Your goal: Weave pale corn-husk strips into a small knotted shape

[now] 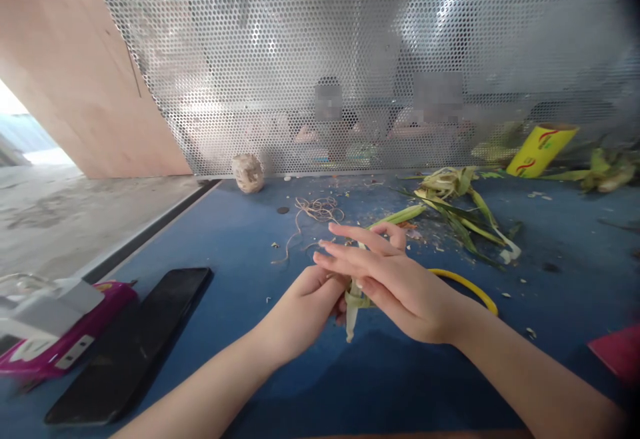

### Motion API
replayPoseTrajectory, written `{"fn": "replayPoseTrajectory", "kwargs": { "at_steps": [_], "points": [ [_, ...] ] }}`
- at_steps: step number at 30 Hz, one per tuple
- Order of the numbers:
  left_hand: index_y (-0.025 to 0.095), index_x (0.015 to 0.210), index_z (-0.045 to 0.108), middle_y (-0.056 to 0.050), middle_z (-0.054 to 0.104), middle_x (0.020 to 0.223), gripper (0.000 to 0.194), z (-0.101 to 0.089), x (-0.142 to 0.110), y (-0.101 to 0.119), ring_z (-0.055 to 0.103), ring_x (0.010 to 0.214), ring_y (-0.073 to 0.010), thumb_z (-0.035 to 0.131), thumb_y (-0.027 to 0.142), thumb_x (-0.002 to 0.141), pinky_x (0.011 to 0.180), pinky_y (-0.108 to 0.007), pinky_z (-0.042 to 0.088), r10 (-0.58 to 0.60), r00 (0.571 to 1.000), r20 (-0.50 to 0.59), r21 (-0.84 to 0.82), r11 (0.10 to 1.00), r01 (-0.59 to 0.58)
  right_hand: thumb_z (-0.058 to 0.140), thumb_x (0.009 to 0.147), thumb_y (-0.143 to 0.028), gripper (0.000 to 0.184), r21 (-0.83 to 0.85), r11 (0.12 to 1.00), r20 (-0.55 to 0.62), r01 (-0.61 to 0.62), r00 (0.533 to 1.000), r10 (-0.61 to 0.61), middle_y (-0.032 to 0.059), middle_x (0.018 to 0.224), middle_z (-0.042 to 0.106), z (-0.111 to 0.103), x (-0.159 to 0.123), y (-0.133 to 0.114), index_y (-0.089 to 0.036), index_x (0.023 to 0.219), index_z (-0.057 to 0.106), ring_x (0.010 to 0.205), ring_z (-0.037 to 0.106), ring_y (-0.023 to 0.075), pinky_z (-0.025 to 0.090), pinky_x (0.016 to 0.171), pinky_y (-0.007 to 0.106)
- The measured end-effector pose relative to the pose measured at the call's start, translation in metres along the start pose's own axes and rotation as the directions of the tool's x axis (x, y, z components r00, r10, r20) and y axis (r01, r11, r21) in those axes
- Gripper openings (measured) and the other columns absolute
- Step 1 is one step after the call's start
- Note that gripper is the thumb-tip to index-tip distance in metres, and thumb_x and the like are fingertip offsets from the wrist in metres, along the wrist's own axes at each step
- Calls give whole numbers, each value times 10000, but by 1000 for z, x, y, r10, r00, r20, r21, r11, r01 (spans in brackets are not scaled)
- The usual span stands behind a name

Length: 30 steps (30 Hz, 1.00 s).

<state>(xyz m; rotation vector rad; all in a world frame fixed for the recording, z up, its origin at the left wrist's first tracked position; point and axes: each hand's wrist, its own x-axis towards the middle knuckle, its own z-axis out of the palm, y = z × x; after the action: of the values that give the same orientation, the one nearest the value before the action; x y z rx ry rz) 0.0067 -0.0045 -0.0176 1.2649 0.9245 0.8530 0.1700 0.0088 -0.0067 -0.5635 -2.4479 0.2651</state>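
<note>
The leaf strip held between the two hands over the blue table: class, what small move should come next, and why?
Probably a small tightening pull. The left hand pinches the pale green leaf strip near its middle, the right hand lies across it with fingers spread flat, and the lower end hangs loose above the blue table. Drawing that loose end snug seems the natural next step.

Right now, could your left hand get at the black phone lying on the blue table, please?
Probably yes: the black phone lies uncovered just left of the left hand, though that hand is pinching a leaf strip.
</note>
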Motion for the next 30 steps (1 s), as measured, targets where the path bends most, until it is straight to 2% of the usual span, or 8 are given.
{"fn": "replayPoseTrajectory", "kwargs": {
  "at_steps": [3, 6, 10, 14, 16, 18, 23, 30],
  "points": [
    [162, 622, 505, 49, 393, 541, 261, 0, 0, 4, 353, 516, -86, 471, 326, 821, 546, -227, 329, 13, 1000, 11, -8, 1000, -13, 336, 898, -98, 535, 40, 999, -52, 6, 999, -4, 52, 1344, 498, 0, -1, -3, -234, 1397, 195, 1384, 156, 199, 91, 1079, 478],
    [146, 763, 607, 36, 432, 574, 224, -1, -1, 8, 366, 540, -90, 460, 300, 832, 551, -218, 321, 0, 1000, 19, 18, 1000, 0, 405, 869, -160, 497, 25, 998, -282, -52, 958, 57, 76, 1351, 463, -2, -3, -3, -239, 1346, 289, 1355, 220, 258, 175, 1057, 501],
    [146, 883, 650, 27, 446, 588, 255, -2, 0, 12, 383, 550, -98, 463, 311, 833, 545, -213, 335, 40, 994, -99, -26, 999, -43, 460, 840, -228, 90, -11, 1000, -569, -28, 822, 17, 64, 818, 598, -9, -8, -1, -242, 908, 518, 858, 560, 236, 417, 782, 408],
    [153, 941, 655, 32, 430, 578, 250, -4, 1, 13, 389, 547, -102, 491, 291, 813, 524, -208, 349, 115, 950, -289, -101, 984, -149, 445, 876, -335, 379, 52, 990, -177, -129, 975, 137, -6, 457, 444, -5, -6, -6, -201, 521, 448, 459, 412, 123, 325, 491, 283],
    [154, 955, 654, 36, 428, 575, 242, -4, 1, 14, 388, 546, -96, 502, 274, 810, 520, -201, 352, 132, 931, -340, -127, 975, -184, 425, 895, -413, 414, 191, 888, 20, -418, 906, 422, -21, 457, 457, 3, -2, -8, -184, 562, 514, 434, 415, 96, 299, 444, 242],
    [155, 966, 650, 41, 422, 569, 241, -4, 2, 15, 393, 544, -94, 506, 269, 809, 523, -203, 371, 136, 931, -340, -166, 965, -202, 416, 896, -448, 386, 393, 727, 138, -563, 818, 558, -28, 477, 493, 11, 3, -10, -166, 688, 578, 433, 441, 84, 316, 426, 209],
    [153, 982, 633, 29, 488, 569, 246, -1, 2, 12, 419, 504, -93, 489, 253, 809, 470, -203, 366, 94, 957, -273, -208, 966, -154, 496, 866, -342, 227, 673, 443, 298, -592, 766, 569, -55, 480, 507, 18, 10, -11, -149, 770, 568, 335, 361, 36, 285, 356, 162],
    [159, 998, 595, 27, 525, 555, 228, -2, 1, 10, 472, 487, -108, 464, 237, 829, 463, -222, 389, 93, 963, -254, -221, 964, -151, 486, 856, -236, 193, 680, 419, 301, -602, 750, 589, -65, 448, 484, 16, 11, -14, -146, 702, 559, 323, 360, 27, 300, 357, 147]
  ]
}}
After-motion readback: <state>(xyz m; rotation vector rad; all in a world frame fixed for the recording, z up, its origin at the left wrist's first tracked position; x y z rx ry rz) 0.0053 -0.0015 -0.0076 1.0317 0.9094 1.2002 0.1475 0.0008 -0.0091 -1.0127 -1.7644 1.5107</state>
